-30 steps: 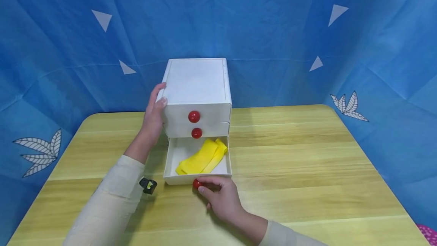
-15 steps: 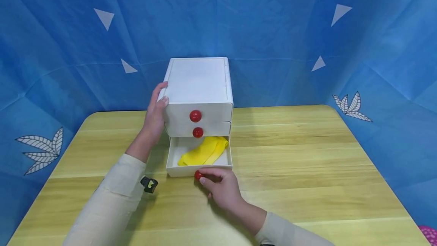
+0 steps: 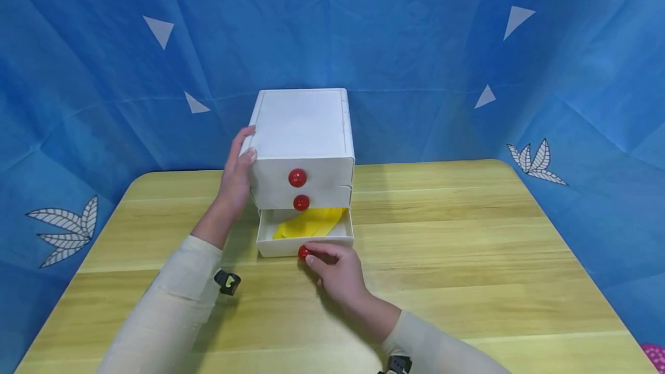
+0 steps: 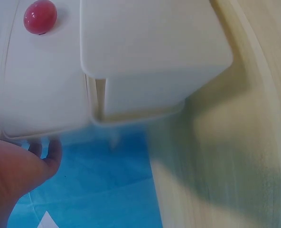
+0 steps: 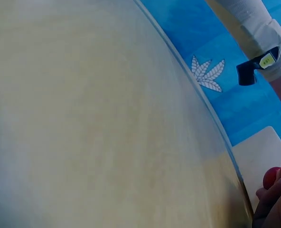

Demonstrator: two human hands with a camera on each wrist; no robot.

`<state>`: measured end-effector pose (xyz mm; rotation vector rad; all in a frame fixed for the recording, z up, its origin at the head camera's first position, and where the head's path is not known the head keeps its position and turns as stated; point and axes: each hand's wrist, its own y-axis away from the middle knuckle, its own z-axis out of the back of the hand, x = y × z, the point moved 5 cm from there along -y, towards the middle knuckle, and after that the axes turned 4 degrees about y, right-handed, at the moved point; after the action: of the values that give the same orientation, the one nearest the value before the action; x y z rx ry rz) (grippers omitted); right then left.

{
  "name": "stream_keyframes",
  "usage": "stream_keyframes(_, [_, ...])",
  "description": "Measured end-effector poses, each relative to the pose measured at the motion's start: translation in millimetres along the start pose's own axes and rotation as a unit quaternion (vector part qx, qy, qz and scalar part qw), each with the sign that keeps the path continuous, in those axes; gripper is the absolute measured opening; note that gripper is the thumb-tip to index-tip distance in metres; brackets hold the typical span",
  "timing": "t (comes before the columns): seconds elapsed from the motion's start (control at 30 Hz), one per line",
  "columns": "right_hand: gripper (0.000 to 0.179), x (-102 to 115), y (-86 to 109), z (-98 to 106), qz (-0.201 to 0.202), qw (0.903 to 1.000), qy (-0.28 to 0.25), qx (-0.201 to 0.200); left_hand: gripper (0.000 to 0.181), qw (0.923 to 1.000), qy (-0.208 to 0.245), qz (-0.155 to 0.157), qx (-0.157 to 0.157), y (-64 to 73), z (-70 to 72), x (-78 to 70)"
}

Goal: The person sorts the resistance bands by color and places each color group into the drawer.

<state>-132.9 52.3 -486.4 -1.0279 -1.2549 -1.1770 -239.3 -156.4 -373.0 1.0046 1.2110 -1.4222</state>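
Observation:
A white drawer cabinet point(image 3: 303, 123) stands on the wooden table, with red round knobs on its drawers. Its bottom drawer point(image 3: 277, 249) is partly pulled out, and a folded yellow cloth point(image 3: 309, 224) lies inside, its far part hidden under the drawer above. My left hand point(image 3: 235, 183) holds the cabinet's left side, fingers bent over the upper edge and thumb near the front corner. In the left wrist view, fingers point(image 4: 54, 151) show beside the cabinet wall. My right hand point(image 3: 340, 276) pinches the bottom drawer's red knob point(image 3: 303, 252) between thumb and index finger.
The upper two drawers, with a top knob point(image 3: 297, 178) and a middle knob point(image 3: 301, 202), are closed. A blue patterned curtain point(image 3: 426, 62) hangs behind and around the wooden table point(image 3: 467, 258). Black camera mounts point(image 3: 227, 281) sit on the wrists.
My right hand has pushed the bottom drawer inward, away from me, so less of the yellow cloth shows. The left hand keeps its place on the cabinet.

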Motion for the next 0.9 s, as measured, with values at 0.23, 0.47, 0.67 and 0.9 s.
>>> stream_keyframes(0.23, [0.024, 0, -9.5, 0, 0.006, 0.9999, 0.007, -0.008, 0.051, 1.0, 0.003, 0.006, 0.0, -0.9, -0.9, 0.2])
stream_keyframes(0.47, [0.025, 1, -20.1, 1, 0.005, 0.9998, 0.012, -0.012, 0.052, 1.0, 0.0, 0.006, -0.004, -1.3, -0.8, -0.8])
stream_keyframes(0.67, [0.024, 1, -28.6, 1, 0.01, 0.9997, 0.018, -0.016, 0.052, 1.0, 0.006, 0.003, -0.004, -0.8, -0.6, -1.2])
stream_keyframes(0.9, [0.023, 0, -36.0, 1, 0.001, 0.9995, 0.016, -0.029, 0.052, 1.0, 0.006, 0.0, -0.003, -0.9, -0.3, -0.8])
